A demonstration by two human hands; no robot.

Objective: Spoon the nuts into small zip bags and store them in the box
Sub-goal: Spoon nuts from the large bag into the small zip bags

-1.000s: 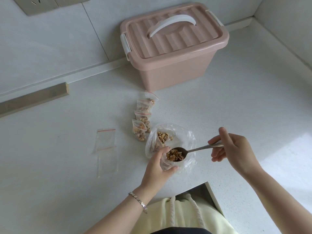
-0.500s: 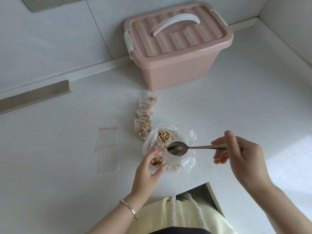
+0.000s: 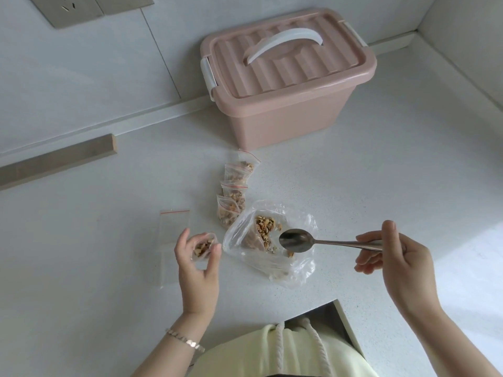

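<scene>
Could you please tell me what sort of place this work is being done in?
Likely a home kitchen: a white speckled countertop meeting pale walls in a corner, a wall socket above it, and a pink box beside nut bags.

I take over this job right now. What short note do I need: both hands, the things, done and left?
Left hand holds a small bag, part filled. Right hand holds the empty spoon above the big bag of nuts.
Done: a row of filled bags before the box, lid shut.
Left: close this bag, fill the empty bags, store all in the box.
</scene>
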